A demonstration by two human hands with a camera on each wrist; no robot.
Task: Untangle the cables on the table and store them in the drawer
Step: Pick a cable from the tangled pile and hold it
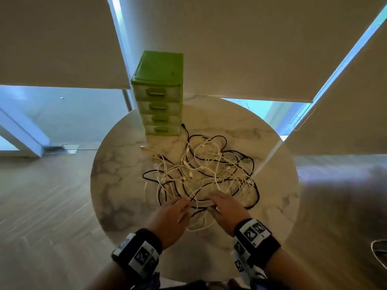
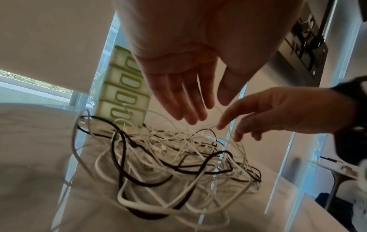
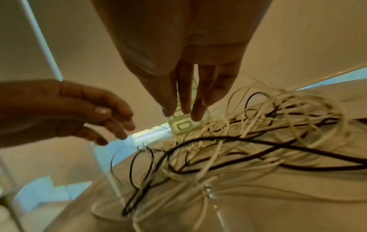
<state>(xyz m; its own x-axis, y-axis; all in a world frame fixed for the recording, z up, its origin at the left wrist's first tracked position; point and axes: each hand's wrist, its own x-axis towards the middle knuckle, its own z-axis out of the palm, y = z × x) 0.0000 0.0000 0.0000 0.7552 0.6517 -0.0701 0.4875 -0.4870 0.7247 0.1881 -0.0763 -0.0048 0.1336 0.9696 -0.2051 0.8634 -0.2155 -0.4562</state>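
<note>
A tangle of white and black cables [image 1: 201, 170] lies in the middle of a round marble table [image 1: 117, 164]. Behind it stands a green drawer unit [image 1: 159, 97] with its drawers closed. My left hand [image 1: 173, 212] and right hand [image 1: 226, 206] hover side by side over the near edge of the heap. In the left wrist view the left hand [image 2: 184, 94] has straight fingers above the cables [image 2: 168, 157], holding nothing. The right hand [image 2: 258, 113] touches a thin white loop with its fingertips. In the right wrist view the right hand [image 3: 184, 94] points down, fingers straight, above the cables [image 3: 238, 141].
The table's rim curves close to my wrists, with wooden floor all round it. Roller blinds and bright windows stand behind the drawer unit [image 2: 121, 94]. A white cord [image 1: 377, 252] lies low at the right edge of the head view.
</note>
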